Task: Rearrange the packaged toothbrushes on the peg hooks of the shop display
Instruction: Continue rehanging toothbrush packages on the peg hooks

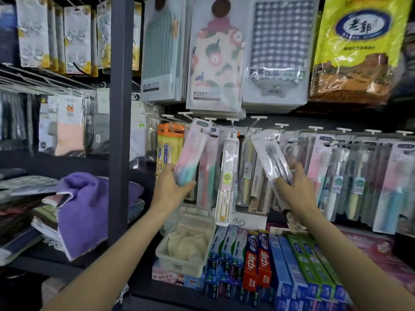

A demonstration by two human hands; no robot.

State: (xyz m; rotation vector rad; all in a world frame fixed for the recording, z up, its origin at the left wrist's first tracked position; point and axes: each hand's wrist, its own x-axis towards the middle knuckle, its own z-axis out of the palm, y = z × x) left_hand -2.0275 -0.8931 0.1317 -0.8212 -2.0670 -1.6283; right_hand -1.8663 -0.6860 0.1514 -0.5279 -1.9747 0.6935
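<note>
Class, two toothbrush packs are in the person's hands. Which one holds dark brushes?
The clear pack in the right hand: its brushes are dark grey, while the left hand's pack is pink and teal.

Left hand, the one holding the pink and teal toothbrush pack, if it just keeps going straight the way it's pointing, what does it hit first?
Probably the hanging pink and green toothbrush pack right behind the tilted pink and teal toothbrush pack that the left hand grips at its bottom end. Depth is unclear; the orange pack beside it looks close too.

Pink-teal toothbrush pack (190, 153) tilted right; clear dark-brush pack (270, 157) tilted left.
</note>
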